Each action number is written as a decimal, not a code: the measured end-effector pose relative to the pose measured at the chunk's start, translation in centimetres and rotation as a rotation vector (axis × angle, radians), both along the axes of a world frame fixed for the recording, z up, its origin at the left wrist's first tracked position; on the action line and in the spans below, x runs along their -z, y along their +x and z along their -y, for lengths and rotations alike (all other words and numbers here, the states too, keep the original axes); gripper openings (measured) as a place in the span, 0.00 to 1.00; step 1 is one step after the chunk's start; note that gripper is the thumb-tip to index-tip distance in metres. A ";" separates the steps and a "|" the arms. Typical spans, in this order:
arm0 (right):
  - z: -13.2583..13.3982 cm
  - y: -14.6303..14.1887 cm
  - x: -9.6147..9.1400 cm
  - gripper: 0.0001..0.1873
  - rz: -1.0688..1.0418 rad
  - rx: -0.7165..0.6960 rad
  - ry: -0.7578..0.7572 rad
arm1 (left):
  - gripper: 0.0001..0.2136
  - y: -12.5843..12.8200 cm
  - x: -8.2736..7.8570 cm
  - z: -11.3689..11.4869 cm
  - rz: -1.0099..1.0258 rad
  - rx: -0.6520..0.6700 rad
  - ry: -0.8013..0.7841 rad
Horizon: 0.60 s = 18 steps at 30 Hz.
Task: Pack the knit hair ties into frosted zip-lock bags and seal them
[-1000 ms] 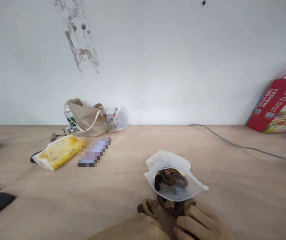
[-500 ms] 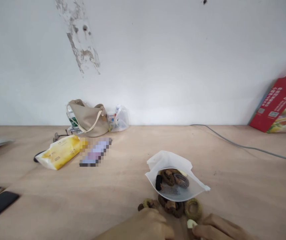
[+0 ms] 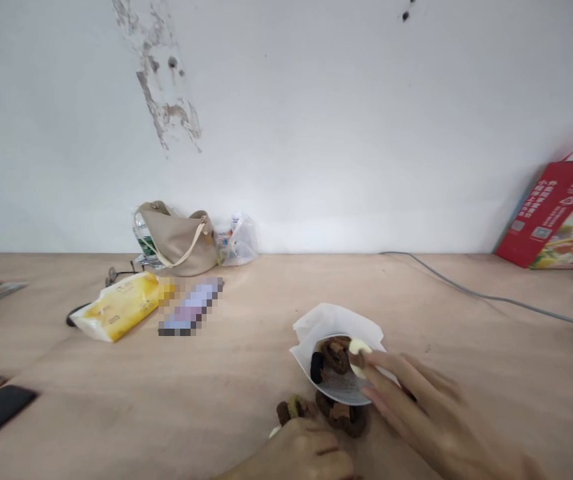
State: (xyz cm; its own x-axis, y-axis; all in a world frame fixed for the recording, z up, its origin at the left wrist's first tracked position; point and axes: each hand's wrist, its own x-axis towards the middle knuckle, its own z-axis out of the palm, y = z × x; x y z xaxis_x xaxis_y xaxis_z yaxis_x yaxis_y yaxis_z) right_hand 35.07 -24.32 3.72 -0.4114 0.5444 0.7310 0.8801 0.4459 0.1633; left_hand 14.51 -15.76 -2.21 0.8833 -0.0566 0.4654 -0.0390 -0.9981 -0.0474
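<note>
Two bare hands work low over a pale wooden table (image 3: 131, 393), and from where I stand the right hand (image 3: 439, 420) looks the busier: its fingers (image 3: 391, 393) stretch out and, with the thumb, seem pressed together on a cream coiled hair tie (image 3: 359, 353) at the mouth of a frosted zip pouch (image 3: 336, 320). The pouch lies flat with its clear front up, which lets brown coiled hair ties (image 3: 336, 355) and a black one (image 3: 317, 367) show inside, beside a printed card (image 3: 341, 388) whose small text I can't read. More brown coils (image 3: 341, 417) and an olive ring (image 3: 291, 408) sit in a loose heap just in front of the pouch, close to the left hand (image 3: 303, 457), which is curled knuckles-up; whether it pinches anything I can't tell. Further off, a beige shoulder bag (image 3: 179, 243), a yellow packet (image 3: 121, 307) and a red carton with a QR code (image 3: 551, 213) sit near the wall (image 3: 316, 133), well out of the hands' way; their printing is too small to read.
</note>
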 end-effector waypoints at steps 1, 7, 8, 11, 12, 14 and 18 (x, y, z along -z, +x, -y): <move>-0.5 -0.3 -0.3 0.20 0.027 0.023 0.038 | 0.12 0.0 0.6 -0.2 -0.032 0.011 0.008; -2.6 -1.9 -0.5 0.22 0.127 -0.001 0.127 | 0.12 0.6 3.5 -0.7 -0.088 0.059 0.001; -2.9 -2.1 -0.4 0.22 0.118 0.023 0.118 | 0.12 0.7 3.6 -0.6 -0.081 0.064 -0.006; -3.4 -2.5 0.0 0.23 0.076 0.078 0.095 | 0.13 0.8 3.5 -0.5 -0.064 0.062 -0.018; -3.2 -2.5 0.2 0.23 0.055 0.059 0.106 | 0.14 0.7 3.3 -0.5 -0.059 0.055 -0.016; -2.3 -2.5 0.6 0.22 0.018 -0.027 0.086 | 0.14 0.5 2.7 -0.4 -0.049 0.035 -0.014; 0.7 -2.3 2.2 0.17 -0.033 -0.207 -0.192 | 0.17 0.2 0.7 0.1 0.075 -0.026 0.017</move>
